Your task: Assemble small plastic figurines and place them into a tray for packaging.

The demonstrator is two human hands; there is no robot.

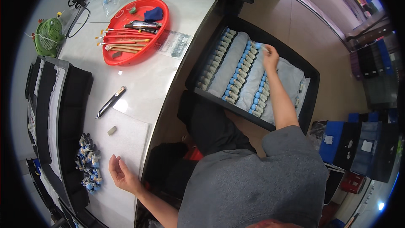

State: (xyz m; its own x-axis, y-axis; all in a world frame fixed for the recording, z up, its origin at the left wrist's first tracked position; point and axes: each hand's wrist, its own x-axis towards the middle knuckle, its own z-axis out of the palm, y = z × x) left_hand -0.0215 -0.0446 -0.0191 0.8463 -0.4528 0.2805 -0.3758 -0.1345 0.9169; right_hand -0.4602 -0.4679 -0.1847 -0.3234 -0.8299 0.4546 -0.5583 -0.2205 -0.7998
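My right hand [271, 58] reaches into a black crate [311, 101] and pinches a small blue-and-white figurine, partly hidden by the fingers, at the far end of a row. Rows of small blue-and-cream figurines [239, 75] lie in the crate, parted by rolls of pale cloth [252, 85]. Over the near part of the white table rests my left hand [122, 174], palm turned up and fingers loosely curled with nothing in them. Beside it is a loose pile of blue, white and dark figurines [89, 162].
A red tray [165, 21] holds brushes, pens and a blue cloth. A black craft knife [111, 102] and a greyish block [112, 130] lie on the table. Black bins [80, 97] line its left side, near a green fan [48, 36]. Blue and black bins [333, 139] stand at right.
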